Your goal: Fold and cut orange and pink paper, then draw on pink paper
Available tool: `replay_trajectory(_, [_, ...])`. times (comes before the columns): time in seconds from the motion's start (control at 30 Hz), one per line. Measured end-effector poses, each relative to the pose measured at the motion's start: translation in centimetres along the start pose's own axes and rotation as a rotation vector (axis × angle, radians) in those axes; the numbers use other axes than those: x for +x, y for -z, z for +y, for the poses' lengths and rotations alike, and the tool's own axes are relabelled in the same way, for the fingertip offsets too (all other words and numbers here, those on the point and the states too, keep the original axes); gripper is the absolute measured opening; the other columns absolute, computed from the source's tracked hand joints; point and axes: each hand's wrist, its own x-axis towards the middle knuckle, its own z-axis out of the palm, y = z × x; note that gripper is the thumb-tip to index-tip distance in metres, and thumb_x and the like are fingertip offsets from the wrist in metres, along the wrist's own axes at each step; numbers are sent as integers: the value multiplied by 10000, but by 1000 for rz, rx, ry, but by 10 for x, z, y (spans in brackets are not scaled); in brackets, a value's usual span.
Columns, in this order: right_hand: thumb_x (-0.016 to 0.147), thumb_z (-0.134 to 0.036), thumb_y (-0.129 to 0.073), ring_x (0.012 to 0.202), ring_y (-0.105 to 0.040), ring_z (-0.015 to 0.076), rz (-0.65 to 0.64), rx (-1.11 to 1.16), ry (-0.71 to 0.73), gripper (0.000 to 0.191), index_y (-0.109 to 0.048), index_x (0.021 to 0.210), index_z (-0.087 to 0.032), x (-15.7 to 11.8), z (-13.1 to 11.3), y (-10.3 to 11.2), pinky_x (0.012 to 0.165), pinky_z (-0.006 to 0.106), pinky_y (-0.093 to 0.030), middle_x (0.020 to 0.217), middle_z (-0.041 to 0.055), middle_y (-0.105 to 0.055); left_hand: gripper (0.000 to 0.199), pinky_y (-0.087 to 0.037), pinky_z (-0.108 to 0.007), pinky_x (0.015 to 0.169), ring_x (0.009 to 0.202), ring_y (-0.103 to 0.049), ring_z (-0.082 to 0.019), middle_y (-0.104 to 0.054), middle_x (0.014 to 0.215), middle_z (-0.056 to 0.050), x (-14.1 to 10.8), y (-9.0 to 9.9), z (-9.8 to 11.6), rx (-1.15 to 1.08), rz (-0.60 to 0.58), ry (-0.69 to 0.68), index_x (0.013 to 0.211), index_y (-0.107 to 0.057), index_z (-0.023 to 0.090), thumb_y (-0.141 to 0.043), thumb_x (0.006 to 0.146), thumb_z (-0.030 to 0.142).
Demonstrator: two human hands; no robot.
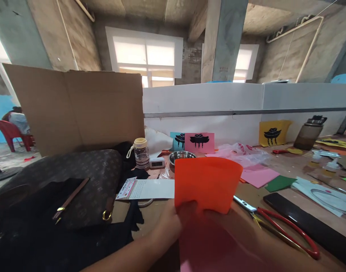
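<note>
An orange sheet stands upright and slightly curved in front of me, held at its lower edge. My left hand grips its lower left part. My right hand is at the lower right part, its fingers closed on the same sheet and partly blurred. Below the hands lies a dark pink sheet. Just right of my right hand are red-handled scissors. To the left, a white card with a printed grid lies flat.
A brown patterned bag and dark cloth fill the left. Behind stand a jar, a metal bowl and a pink card with a black hat shape. A long dark case and a bottle are right.
</note>
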Motion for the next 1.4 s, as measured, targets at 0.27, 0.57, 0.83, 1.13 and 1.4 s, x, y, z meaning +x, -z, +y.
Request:
replay_trajectory(0.27, [706,-399,-835,1036,-692,328,59,320,-138,552,-673,1187,-184,-9,-12,-10,890,470,-563,1181,140,-720,517,-543,-394,895,1044,-689,-309,-736,1176,-129,-3,-1,-10,-60,18,30,1171,-700,144,-740,813,515])
replay_trajectory(0.57, [810,-320,-770,994,-722,293,-2,445,-232,545,-564,1296,-189,-20,-20,-17,803,424,-609,1271,153,-679,556,-548,-432,904,985,-719,-322,-752,1122,-169,-1,3,-19,-112,47,129,1111,-704,110,-764,777,550])
replay_trajectory(0.83, [808,-315,-778,1077,-697,302,15,490,-181,641,-526,1386,-203,-10,-7,-11,904,452,-586,1286,147,-675,551,-550,-432,887,990,-720,-328,-756,1116,-166,2,5,-22,-92,37,170,1141,-702,120,-748,797,548])
replay_trajectory(1.13, [779,-312,-799,890,-752,277,174,361,-293,485,-631,1218,-193,-6,-13,-9,758,389,-638,1182,138,-728,531,-505,-434,985,1054,-697,-318,-733,1186,-153,3,5,-27,-95,12,145,1186,-702,138,-710,838,538])
replay_trajectory(1.4, [811,-260,-769,1050,-711,304,79,399,-270,429,-633,1213,-201,-9,-13,-8,887,438,-613,1258,120,-696,539,-551,-427,912,1001,-719,-321,-745,1150,-151,2,5,-8,-147,10,119,1141,-709,136,-770,780,532])
